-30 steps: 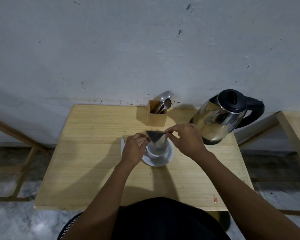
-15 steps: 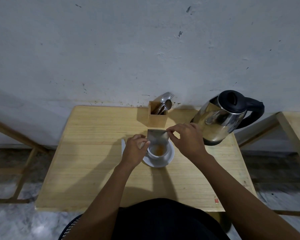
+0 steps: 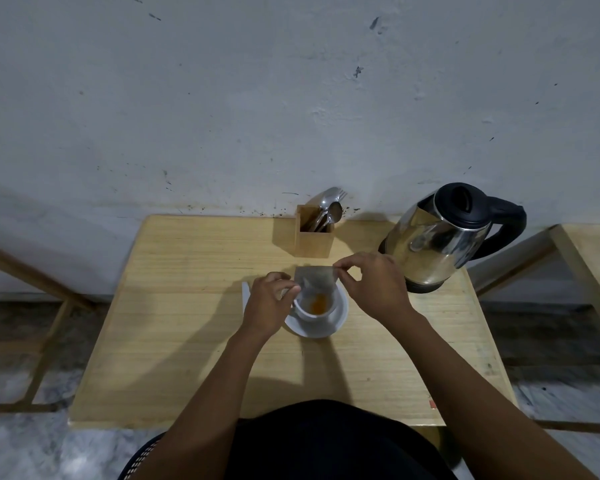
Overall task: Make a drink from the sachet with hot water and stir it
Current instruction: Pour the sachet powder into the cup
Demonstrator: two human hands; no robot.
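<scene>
A silvery sachet (image 3: 315, 278) hangs tipped over a white cup (image 3: 313, 310) that stands on a white saucer (image 3: 333, 323). Orange powder (image 3: 318, 303) lies in the cup's bottom. My left hand (image 3: 267, 304) pinches the sachet's lower left corner. My right hand (image 3: 371, 285) pinches its upper right corner. A steel kettle (image 3: 440, 244) with a black lid and handle stands to the right of the cup, close behind my right hand.
A wooden holder (image 3: 314, 233) with spoons and a fork stands at the back of the wooden table (image 3: 187, 306), near the wall. A second wooden table (image 3: 596, 258) is at the right edge. A white strip (image 3: 245, 296) lies left of the saucer.
The sachet has been lifted and turned more upright over the cup, uncovering the orange powder inside. Both hands stay at the cup.
</scene>
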